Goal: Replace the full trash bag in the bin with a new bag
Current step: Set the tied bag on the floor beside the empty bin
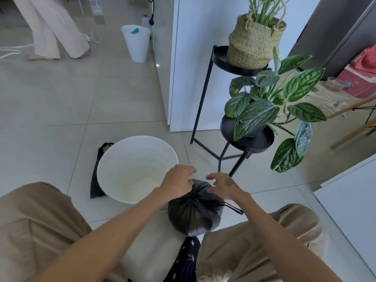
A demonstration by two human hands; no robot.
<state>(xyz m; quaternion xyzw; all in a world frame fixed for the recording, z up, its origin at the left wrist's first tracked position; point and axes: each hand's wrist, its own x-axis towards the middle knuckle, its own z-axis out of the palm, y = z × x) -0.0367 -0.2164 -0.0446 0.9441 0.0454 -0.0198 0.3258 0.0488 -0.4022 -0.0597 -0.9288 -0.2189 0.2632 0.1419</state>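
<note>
A full black trash bag (195, 214) sits on the floor between my knees, its neck gathered and its drawstring trailing to the right. My left hand (180, 183) rests on the bag's top left, fingers curled at the neck. My right hand (221, 185) hovers over the top right with fingers spread, just touching the bag. To the left stands a white bin (114, 165), unlined. A flat, folded black bag (97, 178) lies on the floor behind the bin's left side.
A black two-tier plant stand (205, 94) with leafy plants stands close on the right. A second white bin (136, 42) is far back by a white cabinet (195, 58). A person in pale trousers (53, 29) walks at the top left. White board (354, 194) at right.
</note>
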